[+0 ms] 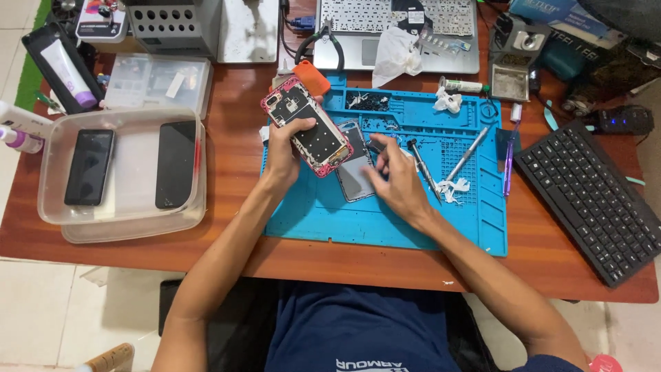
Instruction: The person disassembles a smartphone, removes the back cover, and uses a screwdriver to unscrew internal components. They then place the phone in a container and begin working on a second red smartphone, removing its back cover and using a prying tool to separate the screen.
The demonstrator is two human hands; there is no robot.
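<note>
Pink-edged opened smartphone (308,127), circuitry exposed, is pinched in the left hand (286,148) grip above a blue silicone repair mat (385,213) on the desk. Just right, the right hand (398,180) presses curled fingers on a grey rectangular back panel (352,176) — disassembly seemingly underway.

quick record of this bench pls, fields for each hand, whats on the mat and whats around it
left hand: left hand holds an opened phone with a pink frame, tilted, insides showing
right hand: right hand rests on the blue mat, fingers at a grey back panel
on mat: screwdriver, metal tool, tissue scraps
left of mat: clear tray with two dark phones
right of mat: black keyboard
behind: laptop
</note>
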